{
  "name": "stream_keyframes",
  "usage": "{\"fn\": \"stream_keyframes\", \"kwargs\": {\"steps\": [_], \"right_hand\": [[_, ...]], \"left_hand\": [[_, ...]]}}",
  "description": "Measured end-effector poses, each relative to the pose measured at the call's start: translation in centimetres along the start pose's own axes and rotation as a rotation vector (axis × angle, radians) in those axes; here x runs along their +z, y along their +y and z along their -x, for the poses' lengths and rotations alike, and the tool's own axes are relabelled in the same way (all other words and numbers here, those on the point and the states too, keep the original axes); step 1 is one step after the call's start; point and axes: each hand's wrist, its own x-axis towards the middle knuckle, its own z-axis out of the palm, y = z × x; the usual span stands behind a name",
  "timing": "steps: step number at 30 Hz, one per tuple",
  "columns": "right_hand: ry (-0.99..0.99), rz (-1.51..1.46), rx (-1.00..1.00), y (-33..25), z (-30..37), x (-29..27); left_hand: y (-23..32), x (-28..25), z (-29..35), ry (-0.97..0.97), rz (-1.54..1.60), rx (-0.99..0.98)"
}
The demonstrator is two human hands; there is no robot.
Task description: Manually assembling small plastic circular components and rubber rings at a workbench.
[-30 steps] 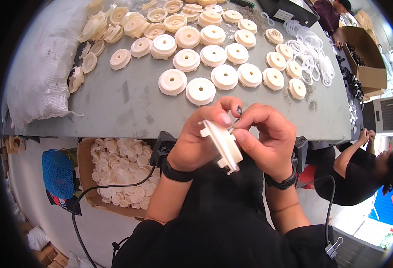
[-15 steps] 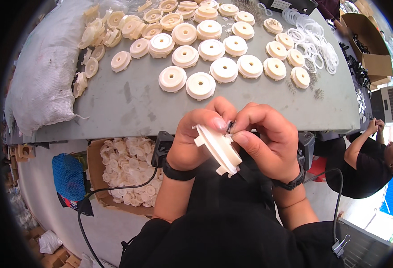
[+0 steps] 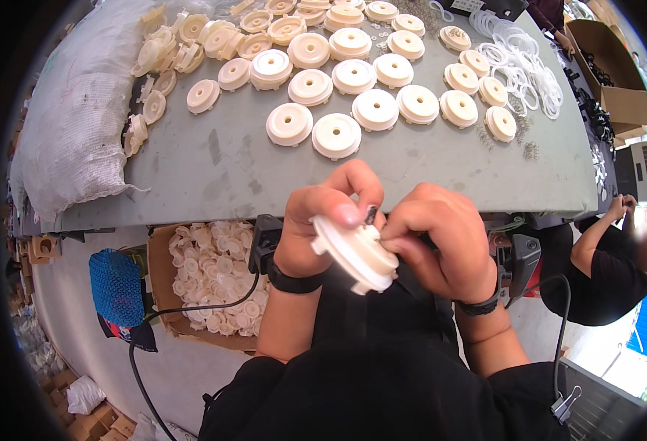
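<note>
A cream plastic round cap with tabs on its rim is held tilted in front of me, just off the table's near edge. My left hand grips it by the upper left side, thumb on top. A small black piece shows by the left thumb tip, at the cap's centre. My right hand is closed, with thumb and forefinger pinched against the cap's raised middle; whatever lies between those fingertips is hidden.
Many similar cream caps stand on the grey table. White rings and thin springs lie to the right, a white woven sack at left. Below is a cardboard box of cream parts. Another person sits at right.
The cap has turned, and its raised middle now faces more upward. My right fingers have curled in closer and pinch lower on it. The left hand keeps its hold.
</note>
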Motion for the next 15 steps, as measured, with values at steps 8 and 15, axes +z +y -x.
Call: {"fn": "stream_keyframes", "kwargs": {"steps": [8,15], "right_hand": [[0.028,-0.297,0.118,0.7,0.5,-0.1],[0.294,-0.225,0.516,4.6,2.1,-1.1]], "left_hand": [[1.7,1.3,0.1,0.007,-0.058,-0.097],[8.7,-0.8,8.2,0.140,-0.653,-0.421]]}}
